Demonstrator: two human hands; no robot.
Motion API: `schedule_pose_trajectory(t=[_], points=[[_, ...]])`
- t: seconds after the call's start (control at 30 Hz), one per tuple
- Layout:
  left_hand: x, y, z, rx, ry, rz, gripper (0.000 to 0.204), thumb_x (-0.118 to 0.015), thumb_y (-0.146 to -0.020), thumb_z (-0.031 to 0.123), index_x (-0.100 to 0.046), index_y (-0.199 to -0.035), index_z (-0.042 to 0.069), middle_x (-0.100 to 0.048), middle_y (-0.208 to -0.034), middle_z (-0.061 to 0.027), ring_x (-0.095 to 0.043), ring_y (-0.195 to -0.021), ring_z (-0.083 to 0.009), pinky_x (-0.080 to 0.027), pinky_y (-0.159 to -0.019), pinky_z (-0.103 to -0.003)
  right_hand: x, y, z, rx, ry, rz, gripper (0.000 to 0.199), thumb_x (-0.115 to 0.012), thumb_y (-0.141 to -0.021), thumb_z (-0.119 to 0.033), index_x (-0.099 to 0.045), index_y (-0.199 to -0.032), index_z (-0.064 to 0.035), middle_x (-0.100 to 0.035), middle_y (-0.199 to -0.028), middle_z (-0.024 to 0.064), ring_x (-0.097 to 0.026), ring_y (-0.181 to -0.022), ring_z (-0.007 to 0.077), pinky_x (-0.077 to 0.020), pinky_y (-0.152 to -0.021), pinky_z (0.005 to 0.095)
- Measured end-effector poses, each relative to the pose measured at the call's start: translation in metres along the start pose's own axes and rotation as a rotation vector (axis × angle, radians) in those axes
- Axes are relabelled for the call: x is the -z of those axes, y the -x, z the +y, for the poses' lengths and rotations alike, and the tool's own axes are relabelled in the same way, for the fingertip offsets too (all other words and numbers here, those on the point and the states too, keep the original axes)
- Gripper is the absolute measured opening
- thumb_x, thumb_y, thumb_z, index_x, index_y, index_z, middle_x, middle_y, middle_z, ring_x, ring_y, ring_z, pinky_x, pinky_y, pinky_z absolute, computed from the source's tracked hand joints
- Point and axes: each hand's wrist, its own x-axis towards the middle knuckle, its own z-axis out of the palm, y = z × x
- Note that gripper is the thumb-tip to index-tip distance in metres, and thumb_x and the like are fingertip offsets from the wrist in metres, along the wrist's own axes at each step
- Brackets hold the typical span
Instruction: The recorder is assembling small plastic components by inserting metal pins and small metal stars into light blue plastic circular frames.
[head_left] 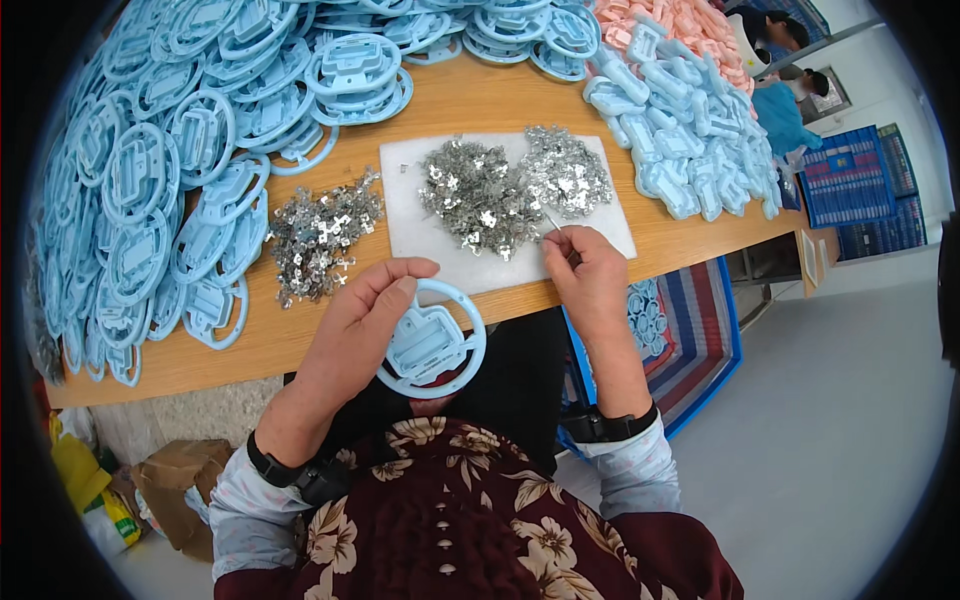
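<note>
My left hand (pixel 352 325) is closed on the rim of a light blue plastic toy steering wheel (pixel 430 345), held over my lap at the table's front edge. The wheel has a box-shaped recess across its centre. At the front of the silvery metal clips (pixel 480 200), my right hand (pixel 588 270) pinches with thumb and forefinger. A thin, light sliver shows at those fingertips, too small to name. The clips lie on a white foam sheet (pixel 410 235), beside a second heap of small metal pieces (pixel 568 172). Left of the sheet is another metal heap (pixel 325 235) on bare wood.
Stacked blue wheels (pixel 135 175) cover the left and back of the wooden table (pixel 460 95). Blue plastic pieces (pixel 680 130) and pink ones (pixel 690 40) are piled at the right. Below stands a striped bag (pixel 700 330); a cardboard box (pixel 185 480) sits lower left.
</note>
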Motion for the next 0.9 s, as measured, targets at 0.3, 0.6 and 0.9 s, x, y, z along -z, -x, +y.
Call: schedule_pose_trajectory(t=[0.3,0.6,0.9], points=[[-0.009,-0.004,0.002,-0.019,-0.132,0.007,0.022,-0.049,-0.105,0.015,-0.065,-0.117,0.005,-0.065,-0.091,0.0043,-0.056,-0.079,-0.0008,-0.047,-0.071,-0.019,0.004,0.000,-0.002,0.054,0.041,-0.007,0.014,-0.070,-0.087,-0.014,-0.072,-0.098,-0.0069,-0.068,-0.085,0.0110,-0.066,-0.071,0.0250,-0.0526,-0.066,0.0355],[-0.013,-0.006,0.003,-0.036,-0.238,-0.028,0.023,-0.051,-0.105,0.021,-0.064,-0.115,0.005,-0.061,-0.092,0.0055,-0.053,-0.083,-0.0010,-0.045,-0.073,-0.019,0.007,0.013,-0.030,0.059,-0.327,-0.140,0.013,-0.072,-0.085,-0.003,-0.072,-0.098,-0.0017,-0.064,-0.083,0.0040,-0.056,-0.069,0.0105,-0.0458,-0.064,0.0246],[-0.010,-0.006,-0.001,-0.116,-0.196,-0.161,0.020,-0.055,-0.104,0.022,-0.062,-0.107,0.004,-0.053,-0.086,0.0072,-0.045,-0.078,-0.0014,-0.040,-0.068,-0.021,0.011,0.022,-0.078,0.354,-0.314,-0.283,0.016,-0.077,-0.081,-0.002,-0.072,-0.096,-0.0029,-0.067,-0.083,0.0078,-0.066,-0.074,0.0185,-0.0531,-0.063,0.0299]])
